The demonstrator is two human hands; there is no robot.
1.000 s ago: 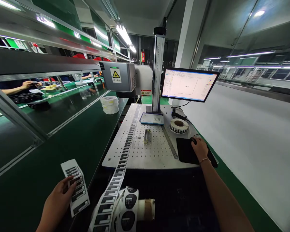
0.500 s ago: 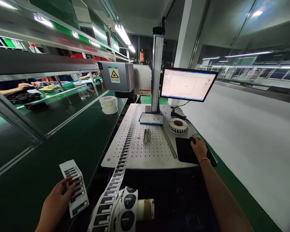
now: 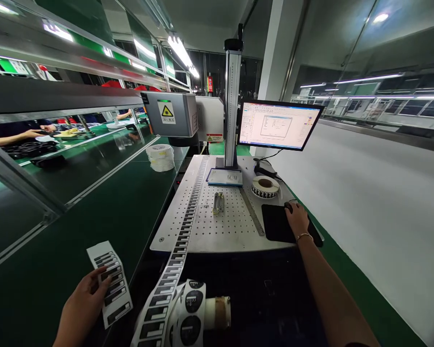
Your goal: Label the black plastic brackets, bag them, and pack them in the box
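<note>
At the lower left, my left hand pinches a short strip of black-and-white labels between thumb and fingers, over the green bench. My right hand is wrapped over a dark computer mouse on a black mouse pad; the hand covers part of the mouse. A long label strip runs from a roll in front of me up across the perforated metal plate. Beyond the mouse pad, the monitor shows a dialog window.
A grey laser head hangs from a metal column over the plate. On the plate lie a label roll, a steel ruler and a small clear fixture. White tape rolls stand on the green bench. Other people's hands work far left.
A dialog window has appeared on the monitor. My view has shifted slightly; both hands keep their places and their holds.
</note>
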